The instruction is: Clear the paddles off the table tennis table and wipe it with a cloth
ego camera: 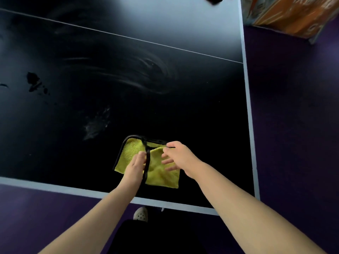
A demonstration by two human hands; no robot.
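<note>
One yellow cloth (157, 174), black-hemmed, partly folded, flat on the dark surface (91, 107) near its front edge, long axis roughly left-right; right grip (177, 158) pinching far hem; left grip (134, 166) against folded hem, hold cannot be told.

Both forearms are bare from the left hand (134, 165) and right hand (180, 156) back to the picture's lower edge. Between them shows a black garment (146, 237) over the legs. One pale clog-style shoe (140, 214), with round holes in its top, shows just outside the worktop's (55, 186) near edge.
</note>
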